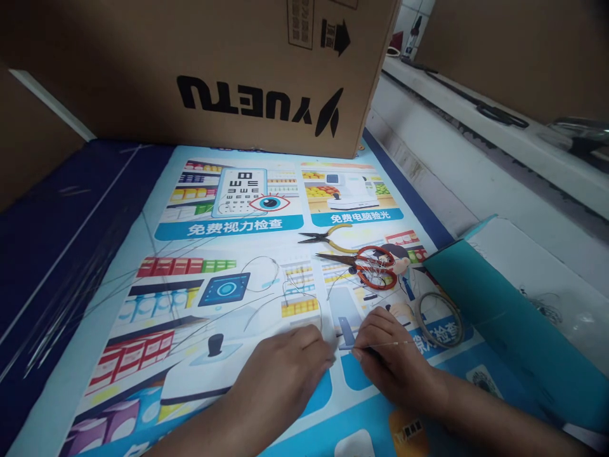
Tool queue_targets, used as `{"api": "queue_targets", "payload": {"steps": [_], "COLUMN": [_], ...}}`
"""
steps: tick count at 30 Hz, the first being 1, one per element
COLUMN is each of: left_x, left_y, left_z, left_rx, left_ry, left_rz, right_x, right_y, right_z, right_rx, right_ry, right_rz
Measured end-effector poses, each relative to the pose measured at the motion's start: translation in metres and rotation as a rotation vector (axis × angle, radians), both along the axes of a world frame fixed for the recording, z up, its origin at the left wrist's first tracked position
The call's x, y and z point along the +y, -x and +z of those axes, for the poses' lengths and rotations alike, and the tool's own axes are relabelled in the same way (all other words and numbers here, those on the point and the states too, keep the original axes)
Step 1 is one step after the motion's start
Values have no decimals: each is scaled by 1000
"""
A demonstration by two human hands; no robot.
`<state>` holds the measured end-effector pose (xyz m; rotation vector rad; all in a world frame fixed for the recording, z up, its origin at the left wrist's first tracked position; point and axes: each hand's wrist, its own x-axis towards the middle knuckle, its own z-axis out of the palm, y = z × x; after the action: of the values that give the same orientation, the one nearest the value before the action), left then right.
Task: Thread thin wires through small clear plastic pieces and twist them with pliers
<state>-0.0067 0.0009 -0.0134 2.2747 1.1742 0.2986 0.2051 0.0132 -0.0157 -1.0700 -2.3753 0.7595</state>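
My right hand (pixel 397 362) pinches a thin wire (pixel 387 344) between thumb and fingertips; one end of it reaches out to the right over the hand. Just to its left, my left hand (pixel 292 362) rests low over the printed sheet with curled fingers, its fingertips turned away, so what they grip is hidden. Ahead of the hands lie red-handled scissors (pixel 375 266) and yellow-handled pliers (pixel 328 237). A coil of wire (pixel 438 319) lies beside my right hand. Loose thin wires (pixel 266 289) curve across the sheet beyond my left hand.
A large cardboard box (pixel 238 70) stands across the back. A teal and white open box (pixel 514 317) with tangled wire (pixel 545 308) sits at the right. Long straight wires (pixel 57 324) lie along the left. A white ledge (pixel 476 114) runs along the right side.
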Motion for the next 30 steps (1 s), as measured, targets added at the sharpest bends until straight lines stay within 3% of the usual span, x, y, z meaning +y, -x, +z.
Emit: {"api": "queue_targets", "payload": {"steps": [30], "left_x": [0], "left_y": [1], "left_z": [3], "left_rx": [10], "left_ry": [-15], "left_rz": [-2], "right_x": [0], "right_y": [0], "right_z": [-3], "right_rx": [-25], "right_ry": [-24], "right_rz": [24]}}
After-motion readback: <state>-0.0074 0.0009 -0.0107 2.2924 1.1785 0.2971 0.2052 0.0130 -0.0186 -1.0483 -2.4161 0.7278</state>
